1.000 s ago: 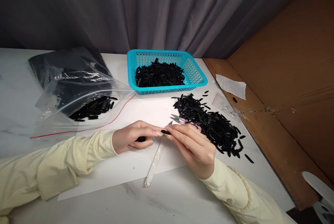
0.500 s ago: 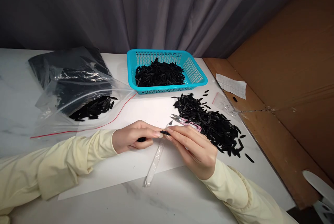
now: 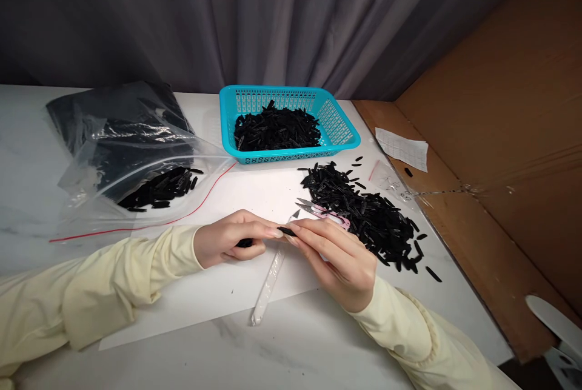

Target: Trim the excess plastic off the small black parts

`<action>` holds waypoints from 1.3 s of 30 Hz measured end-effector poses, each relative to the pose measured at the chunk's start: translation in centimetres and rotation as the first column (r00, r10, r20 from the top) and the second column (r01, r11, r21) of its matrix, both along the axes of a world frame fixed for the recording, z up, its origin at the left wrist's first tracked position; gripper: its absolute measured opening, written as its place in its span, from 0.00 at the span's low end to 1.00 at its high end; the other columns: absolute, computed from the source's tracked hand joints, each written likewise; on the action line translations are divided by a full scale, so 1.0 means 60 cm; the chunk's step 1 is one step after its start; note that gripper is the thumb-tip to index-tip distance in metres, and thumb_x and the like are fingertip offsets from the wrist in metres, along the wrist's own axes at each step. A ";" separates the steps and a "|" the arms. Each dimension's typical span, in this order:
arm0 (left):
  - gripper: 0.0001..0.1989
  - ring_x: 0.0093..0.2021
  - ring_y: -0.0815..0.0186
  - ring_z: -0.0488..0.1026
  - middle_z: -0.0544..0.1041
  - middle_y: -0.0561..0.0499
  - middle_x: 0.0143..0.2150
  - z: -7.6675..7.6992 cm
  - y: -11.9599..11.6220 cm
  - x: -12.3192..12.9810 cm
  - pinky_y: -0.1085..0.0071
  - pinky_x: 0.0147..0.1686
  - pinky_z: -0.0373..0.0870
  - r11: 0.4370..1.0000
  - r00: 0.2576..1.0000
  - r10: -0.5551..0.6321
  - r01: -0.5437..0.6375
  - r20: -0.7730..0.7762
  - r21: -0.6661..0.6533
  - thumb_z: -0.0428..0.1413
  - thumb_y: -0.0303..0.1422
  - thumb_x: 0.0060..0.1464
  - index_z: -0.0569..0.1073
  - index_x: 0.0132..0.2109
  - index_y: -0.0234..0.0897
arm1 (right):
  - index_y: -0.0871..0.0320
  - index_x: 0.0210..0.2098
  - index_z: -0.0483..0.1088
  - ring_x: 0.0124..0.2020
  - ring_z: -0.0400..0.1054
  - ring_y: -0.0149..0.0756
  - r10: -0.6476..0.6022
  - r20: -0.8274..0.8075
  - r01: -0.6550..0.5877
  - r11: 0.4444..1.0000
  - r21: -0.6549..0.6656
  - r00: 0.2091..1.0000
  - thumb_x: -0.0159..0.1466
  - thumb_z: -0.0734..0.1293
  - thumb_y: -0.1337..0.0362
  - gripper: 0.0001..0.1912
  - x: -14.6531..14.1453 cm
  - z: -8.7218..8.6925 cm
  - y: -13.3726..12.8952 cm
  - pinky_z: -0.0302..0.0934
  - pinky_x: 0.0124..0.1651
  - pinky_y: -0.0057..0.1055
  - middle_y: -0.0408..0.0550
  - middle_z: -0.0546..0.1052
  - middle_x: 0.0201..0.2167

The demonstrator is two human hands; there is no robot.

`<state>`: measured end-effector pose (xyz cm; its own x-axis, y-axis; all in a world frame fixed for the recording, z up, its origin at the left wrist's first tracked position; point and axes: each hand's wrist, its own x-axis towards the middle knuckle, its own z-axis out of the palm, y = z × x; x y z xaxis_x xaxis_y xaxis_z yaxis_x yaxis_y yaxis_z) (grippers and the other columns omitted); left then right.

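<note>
The black piece (image 3: 286,231) has tipped slightly between my left hand (image 3: 231,237) and right hand (image 3: 343,259) since the earlier frame; hands barely shifted. Head view: right grip pinches that piece above white paper (image 3: 195,302), left thumb at its other end, left fingers curled around a black bit (image 3: 244,242); black pile (image 3: 382,229) beside my right hand.

No words, brands or numbers can be read. Right of centre, in the frame's upper half, a white paper slip (image 3: 402,148) carries faint marks, too small to decipher.
</note>
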<state>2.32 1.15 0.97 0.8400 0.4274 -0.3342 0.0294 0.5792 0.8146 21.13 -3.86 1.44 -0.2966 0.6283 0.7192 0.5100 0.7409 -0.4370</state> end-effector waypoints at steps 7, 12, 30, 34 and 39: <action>0.18 0.11 0.78 0.40 0.61 0.57 0.11 -0.006 0.006 0.000 0.77 0.11 0.35 0.994 0.997 0.003 0.006 0.083 -0.106 0.46 0.35 0.58 0.75 0.43 0.26 | 0.64 0.37 0.72 0.33 0.72 0.36 -0.017 0.057 0.016 0.999 0.030 0.998 0.57 0.66 0.77 0.09 0.012 0.003 0.011 0.69 0.32 0.32 0.55 0.78 0.32; 0.24 0.10 0.82 0.45 0.74 0.34 0.48 -0.005 0.021 0.001 0.77 0.09 0.32 0.935 0.980 0.149 -0.096 0.134 -0.341 0.37 0.39 0.61 0.71 0.48 0.28 | 0.61 0.32 0.74 0.33 0.71 0.40 -0.282 0.316 0.312 0.949 -0.050 0.906 0.59 0.65 0.71 0.05 0.086 0.015 0.060 0.68 0.36 0.38 0.51 0.78 0.29; 0.29 0.05 0.75 0.43 0.59 0.57 0.10 -0.019 0.016 0.016 0.81 0.03 0.39 0.926 0.975 0.156 -0.088 0.159 -0.367 0.32 0.52 0.57 0.63 0.26 0.35 | 0.60 0.26 0.68 0.34 0.64 0.33 0.275 0.140 -0.090 0.682 -0.726 0.951 0.52 0.66 0.80 0.10 -0.083 0.030 0.067 0.59 0.34 0.28 0.46 0.69 0.31; 0.25 0.06 0.76 0.41 0.56 0.60 0.09 -0.013 0.013 0.014 0.82 0.05 0.39 0.964 0.991 0.109 -0.086 0.078 -0.251 0.33 0.50 0.58 0.61 0.27 0.37 | 0.59 0.25 0.66 0.33 0.64 0.32 0.222 0.017 -0.132 0.639 -0.757 0.975 0.56 0.66 0.75 0.07 -0.066 0.044 0.058 0.58 0.37 0.29 0.44 0.71 0.28; 0.17 0.09 0.79 0.44 0.72 0.52 0.19 -0.006 -0.008 0.018 0.80 0.09 0.40 0.952 0.966 0.247 -0.229 -0.069 0.205 0.41 0.42 0.59 0.65 0.37 0.33 | 0.60 0.31 0.68 0.26 0.64 0.29 0.022 -0.287 -0.272 0.394 -0.878 0.958 0.59 0.66 0.61 0.07 -0.020 0.047 0.041 0.58 0.29 0.27 0.43 0.71 0.23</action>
